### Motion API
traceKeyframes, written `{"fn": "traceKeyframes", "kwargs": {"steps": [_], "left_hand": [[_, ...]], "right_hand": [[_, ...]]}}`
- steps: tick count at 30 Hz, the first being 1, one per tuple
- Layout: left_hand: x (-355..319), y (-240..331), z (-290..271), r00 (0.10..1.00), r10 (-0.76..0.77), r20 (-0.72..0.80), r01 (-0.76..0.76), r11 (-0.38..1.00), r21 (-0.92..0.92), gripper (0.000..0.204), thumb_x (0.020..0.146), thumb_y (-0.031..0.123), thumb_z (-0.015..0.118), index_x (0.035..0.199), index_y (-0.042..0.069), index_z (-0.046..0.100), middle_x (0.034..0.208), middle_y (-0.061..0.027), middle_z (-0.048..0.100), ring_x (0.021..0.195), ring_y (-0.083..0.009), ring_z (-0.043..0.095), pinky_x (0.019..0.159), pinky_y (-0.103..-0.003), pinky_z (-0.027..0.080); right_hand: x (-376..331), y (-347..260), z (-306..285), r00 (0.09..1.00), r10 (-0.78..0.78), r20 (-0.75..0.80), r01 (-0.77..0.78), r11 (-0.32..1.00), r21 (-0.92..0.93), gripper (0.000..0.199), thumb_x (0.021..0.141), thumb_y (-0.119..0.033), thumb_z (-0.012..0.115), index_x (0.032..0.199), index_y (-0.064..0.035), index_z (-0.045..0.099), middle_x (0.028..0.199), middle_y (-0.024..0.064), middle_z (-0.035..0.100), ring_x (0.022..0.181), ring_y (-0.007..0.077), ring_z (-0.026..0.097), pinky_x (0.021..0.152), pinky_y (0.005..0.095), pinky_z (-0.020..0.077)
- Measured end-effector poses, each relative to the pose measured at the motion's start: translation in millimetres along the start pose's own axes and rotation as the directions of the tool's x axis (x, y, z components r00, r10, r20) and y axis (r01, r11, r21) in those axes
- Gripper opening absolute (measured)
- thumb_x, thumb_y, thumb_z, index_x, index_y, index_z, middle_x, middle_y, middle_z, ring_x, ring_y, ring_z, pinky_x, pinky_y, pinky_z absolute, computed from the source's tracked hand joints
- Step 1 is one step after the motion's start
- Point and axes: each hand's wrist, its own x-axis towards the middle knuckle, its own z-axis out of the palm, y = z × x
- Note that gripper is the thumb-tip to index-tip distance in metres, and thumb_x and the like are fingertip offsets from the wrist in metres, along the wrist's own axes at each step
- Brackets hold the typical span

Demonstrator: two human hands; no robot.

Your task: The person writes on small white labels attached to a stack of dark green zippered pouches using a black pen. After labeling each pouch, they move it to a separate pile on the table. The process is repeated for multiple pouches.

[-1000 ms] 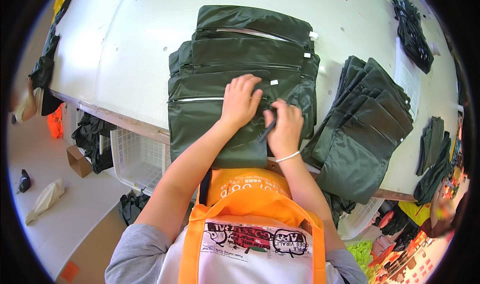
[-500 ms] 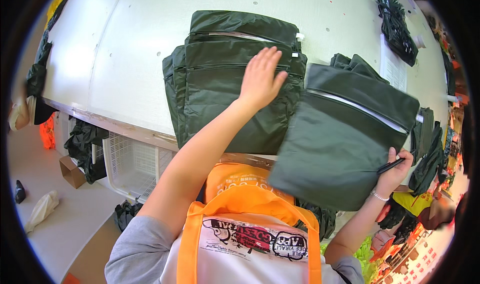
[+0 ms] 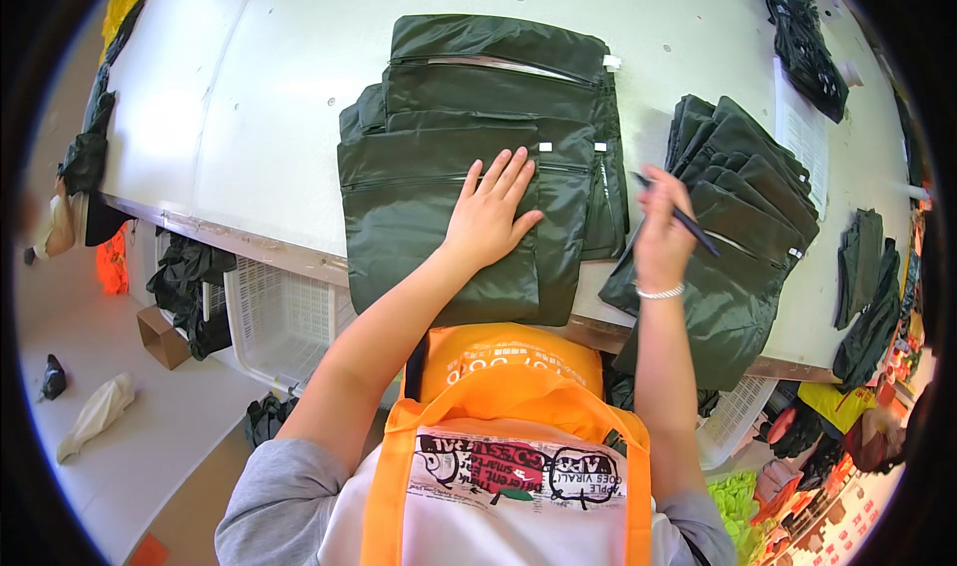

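Head view, pouch stack: Dark green zippered pouches [image 3: 459,252] lie layered on a pale worktable [image 3: 269,182], squarely before the worker; they look light, soft and thin, unlikely to break but apt to slide over one another on their faintly shiny cloth.
Best hold: A side edge near the zip [image 3: 399,184] or the small white tag [image 3: 545,147], where the seam should be firmest; a pinch mid-panel would probably only pucker the fabric.
Left hand: The left hand [image 3: 493,212] rests palm down on the top pouch, fingers slightly spread, thumb out, gripping nothing; fabric lies directly beneath the fingertips.
Right hand: The right hand [image 3: 663,232], slightly blurred, has its fingers closed around a slim black tool [image 3: 698,232], the stack to its left.
Fanned pile: More pouches [image 3: 733,297] overlap just right of that hand; contact cannot be told.
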Motion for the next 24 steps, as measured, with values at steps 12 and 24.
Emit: {"fn": "traceKeyframes", "kwargs": {"steps": [12,24], "left_hand": [[27.8,-5.7,-3.8,0.99,-0.002,-0.141,-0.001,1.0,-0.021,0.045,0.087,0.031,0.062,0.126,0.011,0.058,0.126,-0.0033,0.054,0.115,-0.0231,0.049,0.094,-0.041,0.037],[29.5,-7.7,5.2,0.984,0.008,-0.179,-0.008,1.0,0.002,0.043,0.084,0.029,0.064,0.123,0.012,0.06,0.125,-0.0021,0.054,0.113,-0.0228,0.05,0.091,-0.042,0.036]], "right_hand": [[18.4,50.3,106.0,0.998,-0.016,0.052,0.011,0.996,0.092,0.011,0.081,-0.006,0.069,0.079,-0.002,0.059,0.064,0.0036,0.061,0.056,0.0078,0.054,0.054,0.0242,0.0454],[17.2,50.6,111.3,0.999,-0.045,0.023,0.043,0.997,0.066,0.01,0.08,-0.006,0.068,0.077,-0.0023,0.059,0.061,0.0059,0.059,0.053,0.0098,0.053,0.053,0.0257,0.0459]]}}
